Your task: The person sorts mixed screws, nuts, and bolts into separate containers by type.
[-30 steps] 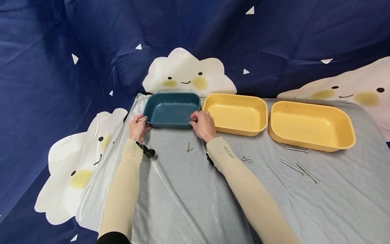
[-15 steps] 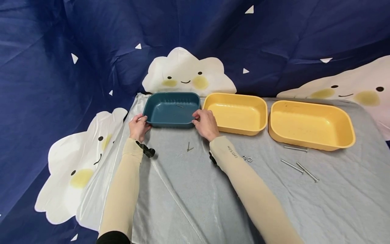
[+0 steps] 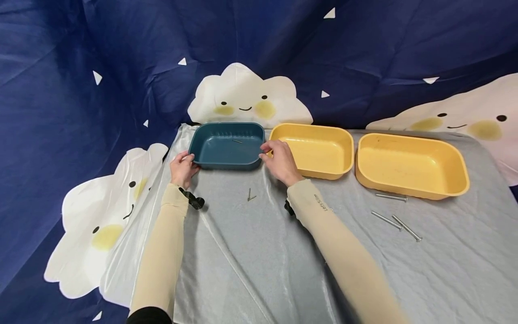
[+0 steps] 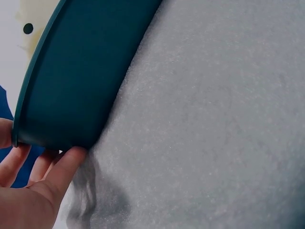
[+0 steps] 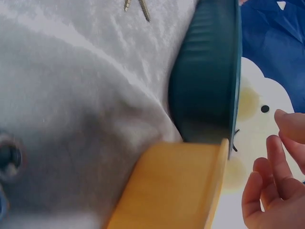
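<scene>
Teal bin (image 3: 226,165) in high head, close wrist views

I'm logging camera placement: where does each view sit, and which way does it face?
Head: head-worn, facing forward and down at the blue bin and two yellow bins; left hand, right hand and both arms show.
Left wrist: on that wrist, facing the blue bin's outer wall; left hand, lower left.
Right wrist: on that wrist, facing blue bin and one yellow bin; right hand, lower right.
Both wrist views share the blue bin.

The grey-clothed worktop (image 3: 243,261) bears a teal bin (image 3: 226,166), two yellow bins (image 3: 404,191), two small screws (image 3: 249,196), three bolts (image 3: 386,220) and a nut (image 5: 7,141).
</scene>
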`<act>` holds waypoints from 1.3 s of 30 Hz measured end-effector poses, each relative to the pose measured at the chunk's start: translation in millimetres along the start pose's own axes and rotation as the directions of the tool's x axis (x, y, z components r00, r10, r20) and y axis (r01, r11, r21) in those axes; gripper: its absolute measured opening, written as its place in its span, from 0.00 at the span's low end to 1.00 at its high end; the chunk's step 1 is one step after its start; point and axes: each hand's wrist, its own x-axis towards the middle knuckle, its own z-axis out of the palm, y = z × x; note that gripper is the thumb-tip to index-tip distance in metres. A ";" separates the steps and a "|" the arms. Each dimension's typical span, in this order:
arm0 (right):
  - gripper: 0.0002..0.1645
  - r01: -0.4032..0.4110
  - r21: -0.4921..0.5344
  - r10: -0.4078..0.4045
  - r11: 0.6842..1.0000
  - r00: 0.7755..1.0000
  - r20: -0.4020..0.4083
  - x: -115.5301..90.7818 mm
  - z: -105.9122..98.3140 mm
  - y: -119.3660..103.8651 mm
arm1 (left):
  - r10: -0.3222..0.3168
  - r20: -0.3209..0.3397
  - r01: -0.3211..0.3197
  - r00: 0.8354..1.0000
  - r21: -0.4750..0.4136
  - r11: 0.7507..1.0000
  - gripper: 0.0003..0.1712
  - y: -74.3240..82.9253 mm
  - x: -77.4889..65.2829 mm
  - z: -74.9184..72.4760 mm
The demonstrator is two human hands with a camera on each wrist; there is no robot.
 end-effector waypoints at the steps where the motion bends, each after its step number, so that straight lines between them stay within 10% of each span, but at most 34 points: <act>1: 0.13 0.010 0.012 -0.010 1.000 1.000 -0.007 -0.8 -2.5 0.4 | -0.002 0.001 0.002 1.000 0.000 1.000 0.23 0.3 -0.4 0.1; 23: 0.13 -0.041 0.341 0.011 0.939 0.996 0.092 -32.2 6.6 9.4 | -0.015 0.012 0.015 1.000 -0.017 1.000 0.18 0.7 0.5 0.9; 39: 0.09 -0.001 0.203 -0.052 0.979 0.966 0.252 -57.2 41.9 29.7 | -0.031 0.022 0.031 0.999 0.004 1.000 0.21 7.3 -9.3 1.2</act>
